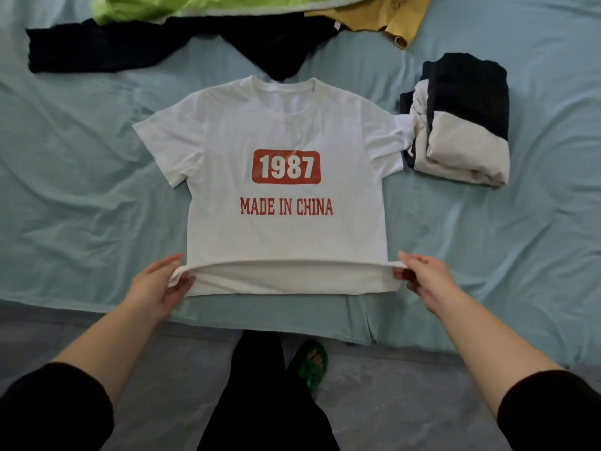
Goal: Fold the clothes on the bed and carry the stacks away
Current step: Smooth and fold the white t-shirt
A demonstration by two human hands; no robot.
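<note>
Folding is under way but, judging by how the clothes lie, far from finished: one small stack [465, 125] of dark and cream pieces sits folded on the bed [81, 190], well beyond the right hand's fingers [411, 258] and off to their outer side. Three garments lie loose far past both sets of fingertips: a black top [97, 50], a lime green piece [201, 4] and a mustard yellow one [390, 17]. None of these is folded yet, and nothing has been carried away. The piece in hand is a white T-shirt [286, 125] with red print, spread flat and face up, its collar at the far end from the fingers and one sleeve reaching the edge of the stack. Its bottom hem [286, 278] runs straight between the two hands. The left hand [159, 284] pinches the hem's left corner, thumb under and fingers over the cloth. The right hand [422, 275] pinches the right corner in the same way, so both sets of fingers are closed on the fabric. The hem is raised slightly off the sheet between them, showing the shirt's inside. The shirt itself looks smoothed but has no fold in it yet. This seems to be the start of its first fold.
</note>
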